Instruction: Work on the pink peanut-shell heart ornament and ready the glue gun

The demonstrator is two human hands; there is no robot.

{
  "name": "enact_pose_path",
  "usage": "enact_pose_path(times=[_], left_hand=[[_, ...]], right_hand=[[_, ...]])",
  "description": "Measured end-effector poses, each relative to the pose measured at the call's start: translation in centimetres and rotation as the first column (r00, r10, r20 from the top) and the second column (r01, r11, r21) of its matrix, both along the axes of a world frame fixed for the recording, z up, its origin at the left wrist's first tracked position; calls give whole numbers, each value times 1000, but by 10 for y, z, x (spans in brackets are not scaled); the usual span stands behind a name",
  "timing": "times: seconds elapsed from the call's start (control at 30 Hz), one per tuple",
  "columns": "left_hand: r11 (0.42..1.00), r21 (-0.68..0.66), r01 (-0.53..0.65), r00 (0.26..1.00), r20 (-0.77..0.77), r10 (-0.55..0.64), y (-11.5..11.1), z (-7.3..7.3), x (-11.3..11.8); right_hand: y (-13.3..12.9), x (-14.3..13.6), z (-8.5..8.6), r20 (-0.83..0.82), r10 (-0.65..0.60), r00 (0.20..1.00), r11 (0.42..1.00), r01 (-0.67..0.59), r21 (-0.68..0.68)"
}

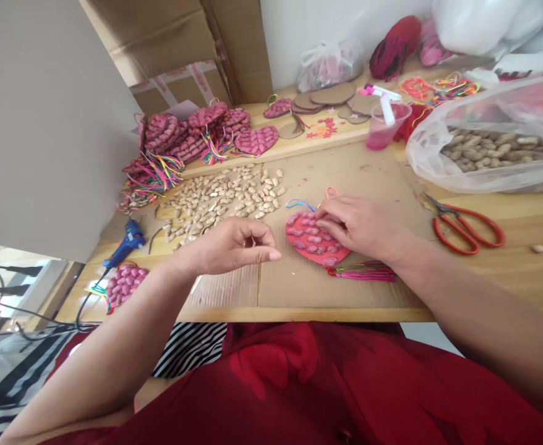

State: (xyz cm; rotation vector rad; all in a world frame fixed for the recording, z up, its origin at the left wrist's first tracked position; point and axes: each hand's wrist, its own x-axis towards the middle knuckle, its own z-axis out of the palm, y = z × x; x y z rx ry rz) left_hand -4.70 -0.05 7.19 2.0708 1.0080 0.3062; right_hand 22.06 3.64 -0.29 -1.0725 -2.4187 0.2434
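A red heart-shaped ornament (312, 240) covered with rows of pink-painted peanuts lies flat on the cardboard. A blue cord loop and an orange one stick out at its top, and a pink and green tassel (367, 272) spreads from its lower tip. My right hand (359, 224) is closed at the heart's upper right edge, its bent fingers pressing on the peanuts there. To the left of the heart, apart from it, my left hand (237, 246) hovers with fingers curled and thumb against the index finger. Whatever sits in that pinch, if anything, is too small to make out.
Loose peanuts (225, 198) are spread behind my left hand. A blue glue gun (130, 241) stands at the left; orange-handled scissors (469, 225) lie at the right. Finished ornaments (192, 133) are piled at the back left. A plastic bag (431, 145) holds more peanuts.
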Motion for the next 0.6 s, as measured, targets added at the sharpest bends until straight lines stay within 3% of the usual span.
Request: enact_pose_path(times=[0.07, 0.17, 0.37, 0.5, 0.6], left_hand=[[993, 117, 13, 999, -48, -7, -7, -2, -7], [955, 283, -93, 995, -7, 99, -20, -11, -15], [853, 349, -389, 921, 141, 362, -49, -31, -39], [666, 401, -629, 749, 84, 657, -63, -29, -75], [471, 505, -723, 537, -19, 843, -68, -20, -120]], right_hand=[[-1, 0, 1, -6, -6, 1000, 1000, 6, 3], [-1, 2, 1, -31, -8, 999, 1000, 9, 8], [-4, 7, 5, -118, -78, 990, 995, 85, 55], [-10, 8, 16, -176, -148, 973, 981, 167, 95], [-10, 9, 16, -223, -166, 961, 973, 197, 123]])
